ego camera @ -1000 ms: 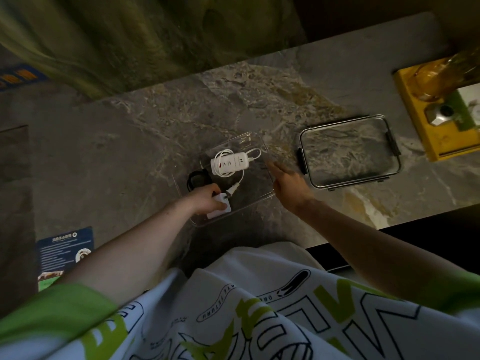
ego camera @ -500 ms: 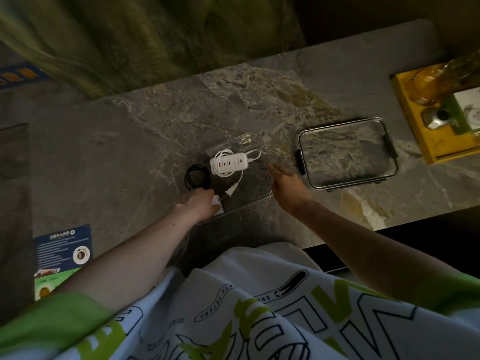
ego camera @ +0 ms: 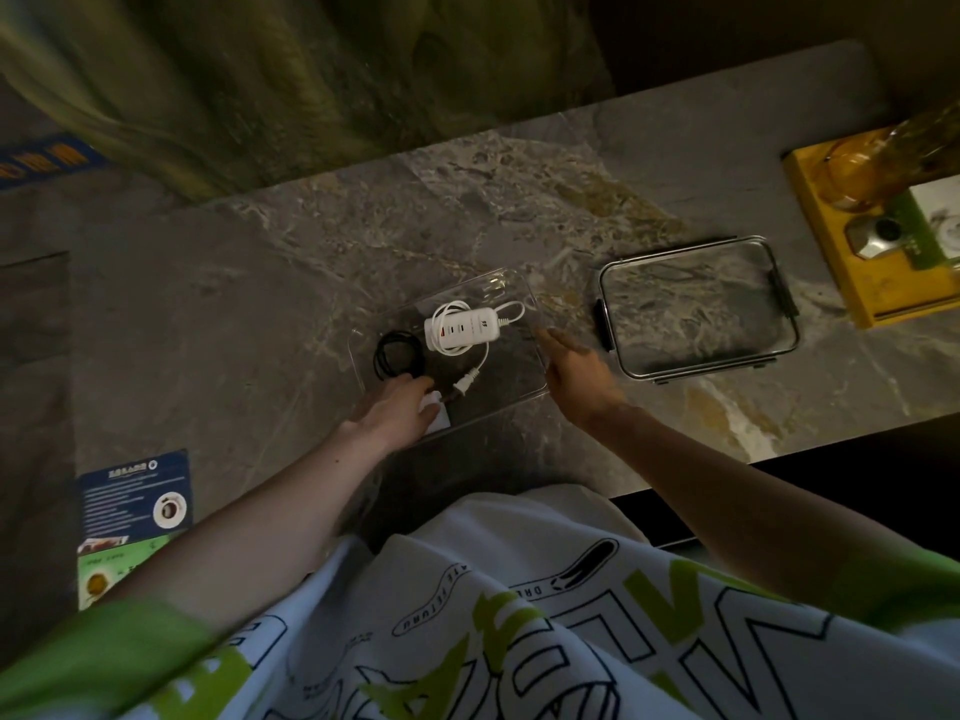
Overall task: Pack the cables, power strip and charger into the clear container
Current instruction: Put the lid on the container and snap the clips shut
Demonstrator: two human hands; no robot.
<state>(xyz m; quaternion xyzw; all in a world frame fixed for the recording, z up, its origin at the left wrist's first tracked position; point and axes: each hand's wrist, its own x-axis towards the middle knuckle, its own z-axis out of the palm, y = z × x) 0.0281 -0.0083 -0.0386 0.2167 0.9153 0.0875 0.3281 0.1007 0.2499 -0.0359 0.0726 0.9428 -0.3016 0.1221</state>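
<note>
Container: a clear rectangular plastic container (ego camera: pixel 504 371) stands open on the grey marbled stone bench (ego camera: pixel 260 304).
Inside, far part: a white oblong power strip (ego camera: pixel 462 327) lies flat with its white cord looped around it. The white plug (ego camera: pixel 464 385) lies nearer the person.
Inside, left: a black cable coiled in a ring (ego camera: pixel 397 356), just beside the power strip.
Inside, near corner: a white square charger (ego camera: pixel 440 417), partly under the left hand.
Left hand (ego camera: pixel 395 410): reaches into the near left corner with fingers bent over the charger; I cannot tell whether they pinch it or only rest on it.
Right hand (ego camera: pixel 576 376): at the container's right wall, fingers straight and pressed together.
Lid: a clear rectangular lid with dark clips (ego camera: pixel 696 309) lies flat on the bench, right of the container and apart from it.
Far right: a yellow tray (ego camera: pixel 878 293) carries an amber glass jar (ego camera: pixel 872 168).
Near left: a blue printed leaflet (ego camera: pixel 135 491).
</note>
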